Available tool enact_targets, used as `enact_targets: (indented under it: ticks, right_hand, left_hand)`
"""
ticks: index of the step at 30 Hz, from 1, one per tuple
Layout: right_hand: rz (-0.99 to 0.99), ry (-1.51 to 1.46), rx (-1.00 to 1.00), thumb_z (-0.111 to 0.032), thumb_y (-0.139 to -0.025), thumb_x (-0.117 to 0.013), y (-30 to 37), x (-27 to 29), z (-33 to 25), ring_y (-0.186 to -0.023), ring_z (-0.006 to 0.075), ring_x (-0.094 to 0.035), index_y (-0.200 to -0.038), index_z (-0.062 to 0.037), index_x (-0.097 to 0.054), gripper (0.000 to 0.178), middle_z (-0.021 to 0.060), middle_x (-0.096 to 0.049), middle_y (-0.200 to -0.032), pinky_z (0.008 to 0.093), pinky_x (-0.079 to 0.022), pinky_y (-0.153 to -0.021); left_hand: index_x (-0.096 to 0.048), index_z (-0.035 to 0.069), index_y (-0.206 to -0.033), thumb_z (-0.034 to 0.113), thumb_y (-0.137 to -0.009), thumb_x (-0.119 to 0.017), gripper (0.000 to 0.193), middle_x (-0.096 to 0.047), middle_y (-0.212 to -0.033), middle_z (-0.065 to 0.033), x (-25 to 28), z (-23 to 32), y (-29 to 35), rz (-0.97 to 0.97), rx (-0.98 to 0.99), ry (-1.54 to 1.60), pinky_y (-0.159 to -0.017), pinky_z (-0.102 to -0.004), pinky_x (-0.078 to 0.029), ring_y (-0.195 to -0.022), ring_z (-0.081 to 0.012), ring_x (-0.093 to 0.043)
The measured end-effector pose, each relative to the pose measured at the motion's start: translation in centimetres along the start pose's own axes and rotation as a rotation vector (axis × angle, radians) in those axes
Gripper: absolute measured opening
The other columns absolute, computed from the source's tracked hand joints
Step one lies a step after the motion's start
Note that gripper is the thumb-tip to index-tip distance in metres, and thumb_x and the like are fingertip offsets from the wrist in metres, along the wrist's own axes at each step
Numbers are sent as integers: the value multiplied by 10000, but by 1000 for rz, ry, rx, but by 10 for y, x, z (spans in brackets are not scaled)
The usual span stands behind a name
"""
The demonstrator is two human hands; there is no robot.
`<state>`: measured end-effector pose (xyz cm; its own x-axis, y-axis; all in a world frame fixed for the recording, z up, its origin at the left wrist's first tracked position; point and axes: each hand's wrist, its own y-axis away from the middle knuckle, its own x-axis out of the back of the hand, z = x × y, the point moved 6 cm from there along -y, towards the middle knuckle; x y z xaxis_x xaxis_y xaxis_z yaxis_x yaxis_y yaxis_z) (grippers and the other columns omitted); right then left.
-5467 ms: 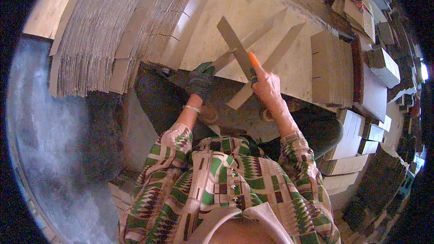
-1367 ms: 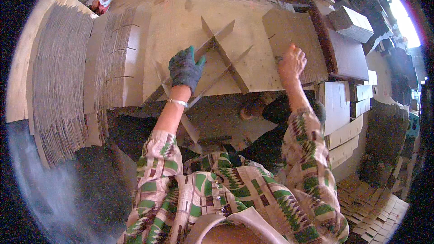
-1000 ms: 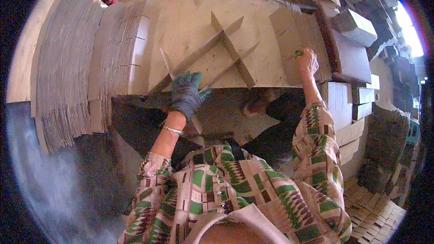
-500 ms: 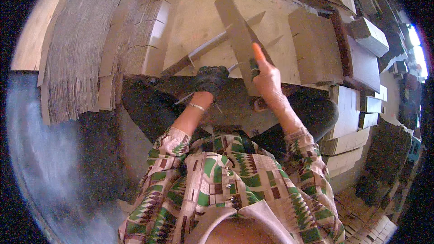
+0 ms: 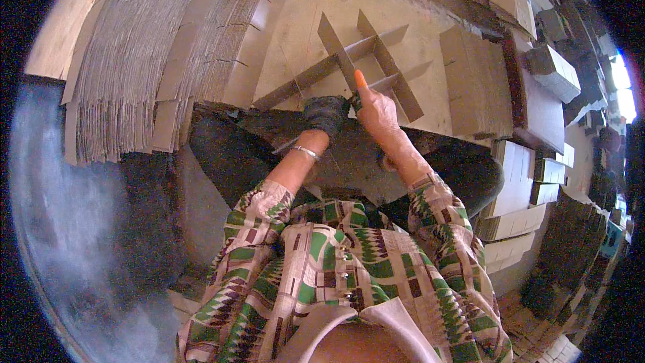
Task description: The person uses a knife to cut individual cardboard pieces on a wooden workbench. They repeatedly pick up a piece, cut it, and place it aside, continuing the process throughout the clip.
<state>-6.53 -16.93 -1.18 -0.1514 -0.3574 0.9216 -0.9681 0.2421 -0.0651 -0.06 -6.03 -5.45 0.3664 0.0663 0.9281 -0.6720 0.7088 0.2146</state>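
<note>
Thin cardboard strips cross one another in an open lattice on the board in front of me. A long strip [image 5: 295,85] slants from lower left to upper right. One crossing strip [image 5: 390,60] stands on edge at the right of the lattice. My left hand [image 5: 325,114], in a dark glove, closes around the near part of the lattice. My right hand [image 5: 377,113] is bare except for an orange cover on the index finger and a dark cover on the thumb. It pinches the near end of another crossing strip [image 5: 335,44], close beside my left hand.
A tall row of stacked cardboard sheets [image 5: 127,60] stands at the left, beside slotted strips [image 5: 225,40]. More slotted cardboard [image 5: 476,81] lies right of the lattice on the wooden board [image 5: 302,0]. Cardboard bundles [image 5: 514,175] are piled at the far right.
My right hand has moved left and a little nearer to me, beside my left hand. Two crossing strips now stand apart, where a broad blurred piece was under my right hand.
</note>
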Motion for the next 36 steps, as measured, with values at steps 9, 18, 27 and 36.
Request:
enact_targets:
  ticks: [9, 18, 27, 36]
  right_hand:
    - [-167, 50, -129, -14, -751, -625, 3, -16, 4, -819, 412, -686, -1557, -221, -295, 895, 225, -703, -901, 506, -538, -719]
    - [321, -125, -141, -96, -780, -707, 30, 44, 69, -935, 407, -681, -1543, -230, -321, 866, 217, -710, -1033, 498, -541, -794]
    - [-139, -592, -287, -391, -928, -625, -6, -75, 79, -1003, 288, -657, -1444, -15, -461, 659, 243, -636, -1205, 393, -540, -845]
    - [-154, -1049, -304, -384, -1007, -573, -23, -46, -8, -823, 229, -725, -1385, 8, -546, 545, 199, -694, -1143, 318, -567, -673]
  left_hand:
    - [-767, 174, -958, 298, -891, -579, 235, -734, -995, -143, -6, 1, 7, 60, 15, 105, -786, -469, -564, -920, -346, -719]
    - [-572, 52, -1328, 620, -920, -499, 703, -566, -1353, -269, 75, -68, 16, 584, 254, -57, -1055, -480, -437, -1271, -413, -536]
    - [-459, 72, -1457, 560, -883, -624, 771, -539, -1424, -220, -20, -14, -11, 40, -213, 393, -1099, -460, -419, -1318, -375, -519]
    - [-620, 105, -1033, 311, -1004, -476, 253, -674, -845, -211, 192, -138, 7, 754, 229, 143, -605, -536, -506, -758, -444, -654]
